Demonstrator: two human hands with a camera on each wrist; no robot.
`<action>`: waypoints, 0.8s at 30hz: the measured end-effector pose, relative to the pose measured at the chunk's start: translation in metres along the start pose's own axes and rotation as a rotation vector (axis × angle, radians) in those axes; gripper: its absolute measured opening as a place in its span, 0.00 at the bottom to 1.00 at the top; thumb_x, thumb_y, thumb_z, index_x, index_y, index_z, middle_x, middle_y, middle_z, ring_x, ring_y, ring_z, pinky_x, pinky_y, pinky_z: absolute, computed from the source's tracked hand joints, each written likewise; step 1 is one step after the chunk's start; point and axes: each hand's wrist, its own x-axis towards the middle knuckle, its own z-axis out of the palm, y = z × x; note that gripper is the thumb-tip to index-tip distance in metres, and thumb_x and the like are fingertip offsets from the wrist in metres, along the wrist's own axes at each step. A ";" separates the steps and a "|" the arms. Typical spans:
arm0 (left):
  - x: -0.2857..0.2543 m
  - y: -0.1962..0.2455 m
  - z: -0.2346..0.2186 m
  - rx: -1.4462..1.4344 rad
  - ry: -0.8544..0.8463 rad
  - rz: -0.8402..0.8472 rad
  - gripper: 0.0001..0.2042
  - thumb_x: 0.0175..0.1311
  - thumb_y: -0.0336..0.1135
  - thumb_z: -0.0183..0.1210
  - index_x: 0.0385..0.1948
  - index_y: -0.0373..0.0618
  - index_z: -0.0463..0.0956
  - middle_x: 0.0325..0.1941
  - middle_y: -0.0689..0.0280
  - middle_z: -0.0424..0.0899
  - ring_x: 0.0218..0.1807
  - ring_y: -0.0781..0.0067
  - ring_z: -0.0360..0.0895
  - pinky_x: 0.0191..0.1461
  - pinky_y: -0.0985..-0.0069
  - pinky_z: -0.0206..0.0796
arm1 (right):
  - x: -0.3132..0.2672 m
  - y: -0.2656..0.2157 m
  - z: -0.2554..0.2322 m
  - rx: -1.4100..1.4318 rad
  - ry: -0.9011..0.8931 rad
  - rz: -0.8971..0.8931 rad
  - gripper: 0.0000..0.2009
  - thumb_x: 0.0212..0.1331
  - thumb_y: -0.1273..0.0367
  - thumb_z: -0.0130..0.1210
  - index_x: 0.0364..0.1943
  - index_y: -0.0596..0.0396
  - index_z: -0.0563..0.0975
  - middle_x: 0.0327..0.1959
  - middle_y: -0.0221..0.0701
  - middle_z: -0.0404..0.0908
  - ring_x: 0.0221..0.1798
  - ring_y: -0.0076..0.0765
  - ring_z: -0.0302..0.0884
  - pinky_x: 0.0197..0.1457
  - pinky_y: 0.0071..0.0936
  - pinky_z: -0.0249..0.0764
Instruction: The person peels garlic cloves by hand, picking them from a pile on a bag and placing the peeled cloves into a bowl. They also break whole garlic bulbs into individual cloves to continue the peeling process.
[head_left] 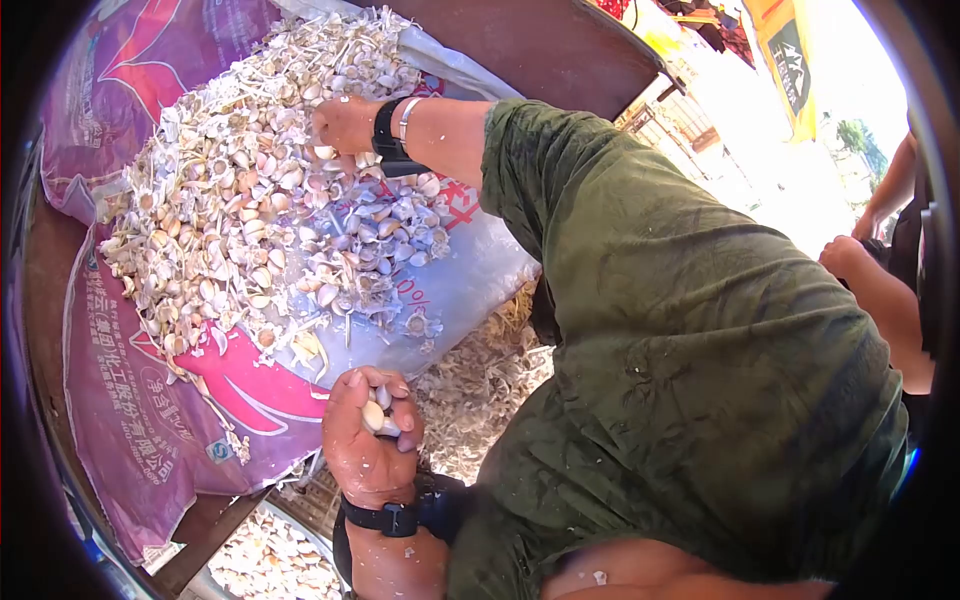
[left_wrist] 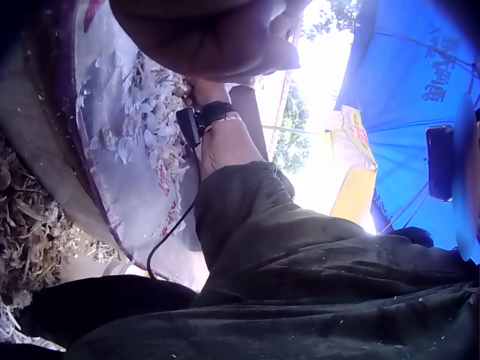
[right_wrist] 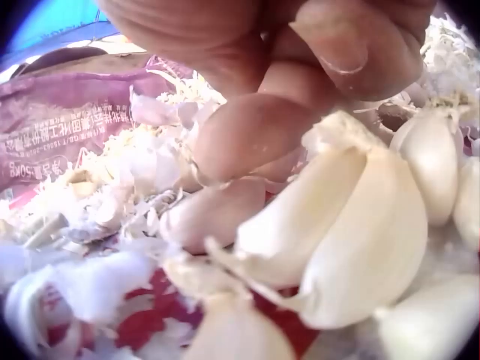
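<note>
My left hand (head_left: 370,430) curls its fingers around several garlic cloves (head_left: 374,415) near the lower edge of the sack. In the left wrist view the left hand (left_wrist: 214,37) fills the top, its cloves hidden. My right hand (head_left: 345,125) reaches into the upper part of a heap of garlic cloves (head_left: 255,235). Seen from the right wrist, its bent fingers (right_wrist: 247,139) reach down among pale cloves (right_wrist: 367,240), a fingertip right at a pinkish clove (right_wrist: 214,214). Whether the right fingers pinch a clove, I cannot tell.
The heap lies on a printed purple and white sack (head_left: 130,400). Below it stands a container of cloves (head_left: 275,560). Loose husks (head_left: 470,400) lie beside the sack. Another person's arm (head_left: 885,295) shows at the right. A blue canopy (left_wrist: 420,97) hangs overhead.
</note>
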 end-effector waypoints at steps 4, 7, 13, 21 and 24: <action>0.005 -0.005 -0.007 0.012 -0.047 0.007 0.12 0.70 0.39 0.49 0.33 0.40 0.73 0.30 0.60 0.76 0.24 0.74 0.72 0.18 0.81 0.56 | -0.050 -0.018 -0.035 0.884 0.022 0.395 0.10 0.65 0.69 0.51 0.43 0.64 0.74 0.33 0.42 0.81 0.30 0.35 0.86 0.34 0.30 0.80; 0.014 -0.005 0.000 0.063 0.061 0.101 0.12 0.70 0.39 0.49 0.37 0.39 0.74 0.31 0.61 0.77 0.24 0.76 0.71 0.18 0.81 0.57 | -0.073 -0.043 -0.042 1.447 -0.008 0.404 0.10 0.61 0.74 0.54 0.43 0.66 0.71 0.30 0.40 0.79 0.31 0.39 0.85 0.27 0.32 0.81; 0.033 -0.004 0.016 0.147 0.069 0.151 0.11 0.70 0.38 0.48 0.45 0.42 0.71 0.33 0.65 0.77 0.23 0.81 0.69 0.18 0.84 0.55 | -0.129 -0.144 -0.057 1.240 -0.393 0.100 0.12 0.56 0.72 0.59 0.42 0.63 0.75 0.31 0.40 0.82 0.30 0.38 0.84 0.33 0.33 0.80; 0.044 -0.010 0.007 0.133 0.193 0.203 0.08 0.67 0.39 0.53 0.37 0.45 0.72 0.26 0.69 0.76 0.23 0.83 0.69 0.19 0.85 0.51 | -0.141 -0.170 -0.023 0.634 0.076 -0.225 0.11 0.53 0.73 0.55 0.41 0.59 0.74 0.32 0.39 0.82 0.34 0.42 0.83 0.35 0.38 0.76; 0.040 -0.012 0.010 0.132 0.253 0.296 0.08 0.67 0.39 0.52 0.37 0.45 0.72 0.26 0.70 0.74 0.23 0.83 0.68 0.19 0.84 0.51 | -0.148 -0.180 -0.054 0.889 -0.214 0.076 0.10 0.54 0.73 0.54 0.41 0.59 0.73 0.32 0.38 0.82 0.28 0.35 0.83 0.31 0.35 0.76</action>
